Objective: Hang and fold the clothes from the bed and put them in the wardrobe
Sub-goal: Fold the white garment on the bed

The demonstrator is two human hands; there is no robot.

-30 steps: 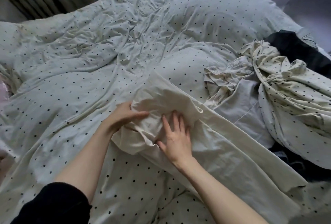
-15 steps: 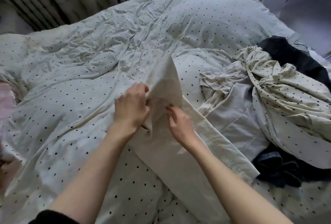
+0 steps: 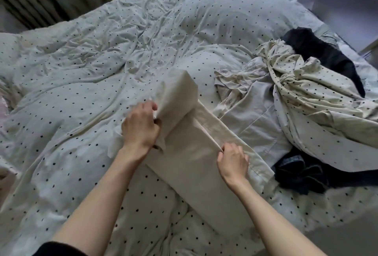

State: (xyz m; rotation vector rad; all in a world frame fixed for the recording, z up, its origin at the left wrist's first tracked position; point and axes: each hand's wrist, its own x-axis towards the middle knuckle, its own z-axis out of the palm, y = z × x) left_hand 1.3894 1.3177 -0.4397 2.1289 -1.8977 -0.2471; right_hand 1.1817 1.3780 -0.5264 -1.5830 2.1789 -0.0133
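Near the bed's (image 3: 143, 30) foot, left hand (image 3: 141, 129) grips the beige garment's (image 3: 190, 153) raised fold; right hand (image 3: 232, 161) pinches its edge; folding barely begun; pile (image 3: 306, 96) at the right edge, seemingly several pieces, waits.

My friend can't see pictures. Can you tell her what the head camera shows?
Two bare hands fold a beige garment on a polka-dot duvet: the left hand grips its raised end, the right hand pinches its edge. A pile of clothes lies to the right.
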